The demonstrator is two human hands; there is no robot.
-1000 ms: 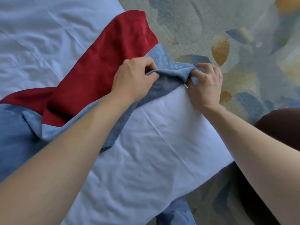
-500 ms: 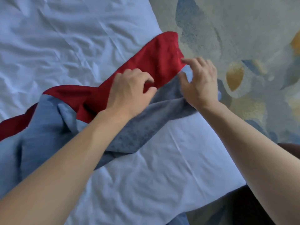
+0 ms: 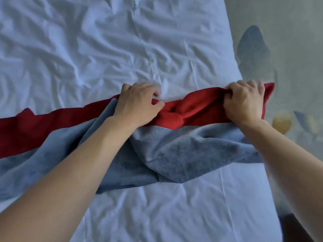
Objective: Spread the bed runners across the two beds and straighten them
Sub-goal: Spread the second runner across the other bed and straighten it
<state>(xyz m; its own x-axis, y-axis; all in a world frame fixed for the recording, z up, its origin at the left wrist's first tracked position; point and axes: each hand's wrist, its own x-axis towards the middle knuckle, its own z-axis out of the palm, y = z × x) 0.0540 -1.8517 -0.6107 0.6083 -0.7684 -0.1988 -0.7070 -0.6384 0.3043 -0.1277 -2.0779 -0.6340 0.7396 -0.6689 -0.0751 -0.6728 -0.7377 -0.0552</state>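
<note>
A bed runner, red (image 3: 192, 110) along its far side and grey-blue (image 3: 174, 154) along its near side, lies bunched across a white bed (image 3: 104, 49). My left hand (image 3: 138, 105) grips the runner's far red edge near the bed's middle. My right hand (image 3: 244, 103) grips the same red edge near the bed's right side, where the red end hangs slightly past the mattress edge. Between the hands the red cloth is twisted into folds. The blue part is creased and folded over below my wrists.
The bed sheet is wrinkled, with bare sheet above and below the runner. The bed's right edge runs down the right of the view. Beyond it lies a patterned carpet (image 3: 288, 49) with blue and yellow patches.
Both hands have shifted from the runner's blue corner at the bed edge to its red far edge. The runner now lies crosswise on the bed, and the view has swung over the mattress.
</note>
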